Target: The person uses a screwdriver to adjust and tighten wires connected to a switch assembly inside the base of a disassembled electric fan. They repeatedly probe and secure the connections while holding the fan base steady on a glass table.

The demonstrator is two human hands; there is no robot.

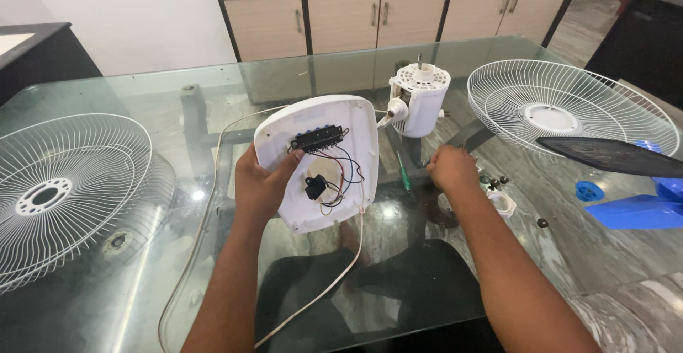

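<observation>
Wire grille from the fan lies flat at the far left of the glass table; a white power cord loops past it across the glass toward you. Your left hand comes next, closed around the left edge of the white fan base housing, thumb pressed just under the black switch block; you hold the housing tilted up with its open inside facing you, so the red, black and blue wires show, with a small black part hanging among them. Just right of the housing a green-handled screwdriver lies on the glass; behind it stands the white motor unit, upright, shaft pointing up. Your right hand rests on the table near the screwdriver, fingers curled under; you cannot tell whether it grips anything. A few dark screws sit just beside it; farther right lie the second grille, a black panel and the blue fan blade.
</observation>
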